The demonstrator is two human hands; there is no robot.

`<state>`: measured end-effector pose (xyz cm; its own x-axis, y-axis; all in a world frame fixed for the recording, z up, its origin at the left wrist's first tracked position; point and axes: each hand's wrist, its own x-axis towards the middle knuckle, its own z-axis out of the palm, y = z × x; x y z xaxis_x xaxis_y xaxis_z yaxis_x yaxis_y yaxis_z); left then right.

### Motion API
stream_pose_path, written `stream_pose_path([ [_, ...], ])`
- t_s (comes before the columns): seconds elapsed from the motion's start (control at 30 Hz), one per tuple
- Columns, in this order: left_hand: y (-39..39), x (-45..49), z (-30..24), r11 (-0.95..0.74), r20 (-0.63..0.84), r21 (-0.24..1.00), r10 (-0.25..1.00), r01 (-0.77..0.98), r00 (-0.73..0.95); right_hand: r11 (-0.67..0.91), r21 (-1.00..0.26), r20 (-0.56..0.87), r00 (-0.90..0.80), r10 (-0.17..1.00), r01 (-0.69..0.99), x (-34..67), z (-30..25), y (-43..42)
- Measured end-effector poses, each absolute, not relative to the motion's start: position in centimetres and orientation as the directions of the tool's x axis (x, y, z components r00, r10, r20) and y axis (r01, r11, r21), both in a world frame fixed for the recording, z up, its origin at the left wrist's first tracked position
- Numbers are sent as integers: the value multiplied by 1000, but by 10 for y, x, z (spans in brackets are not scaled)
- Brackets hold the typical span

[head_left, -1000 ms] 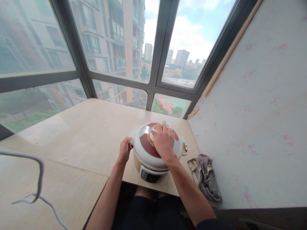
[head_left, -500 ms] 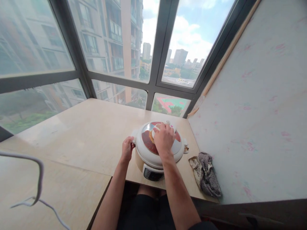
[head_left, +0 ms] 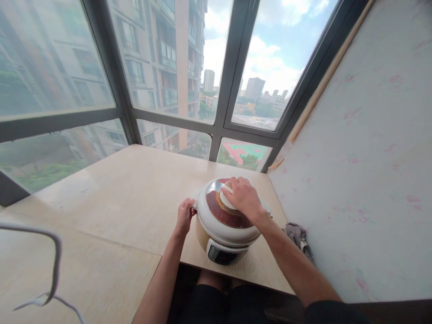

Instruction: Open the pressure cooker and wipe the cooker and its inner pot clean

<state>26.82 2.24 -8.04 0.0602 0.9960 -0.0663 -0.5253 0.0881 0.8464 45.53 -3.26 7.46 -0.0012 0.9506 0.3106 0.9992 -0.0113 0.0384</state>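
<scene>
A white electric pressure cooker (head_left: 205,236) with a dark control panel stands near the front edge of the wooden surface. Its rounded lid (head_left: 211,220) has a red-brown and silver top. With closed fingers, my left hand (head_left: 185,215) grips the small side handle (head_left: 195,205) on the left. My right hand (head_left: 243,198) lies over the white lid handle (head_left: 227,198), fingers wrapped across it and the thumb toward the left. The hand and forearm cover much of the lid's right side.
A crumpled grey cloth (head_left: 297,234) lies by the wall (head_left: 354,180) on the right, partly behind my forearm. A white cable (head_left: 56,256) loops at the lower left. Windows (head_left: 216,121) border the pale wooden surface (head_left: 135,193) at the back.
My right forearm has swung outward to the right and the hand has turned on the lid handle. My left hand keeps its grip. The view has shifted slightly.
</scene>
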Motion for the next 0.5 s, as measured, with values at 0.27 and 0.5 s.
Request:
stream_pose_path([
  [0.27, 22, 268, -82, 75, -63, 844, 997, -531, 41, 106, 56, 162, -114, 980, 993, 463, 82, -21],
  [0.5, 25, 267, -82, 102, -78, 853, 995, -512, 68, 121, -138, 110, -106, 988, 983, 494, 125, 2],
])
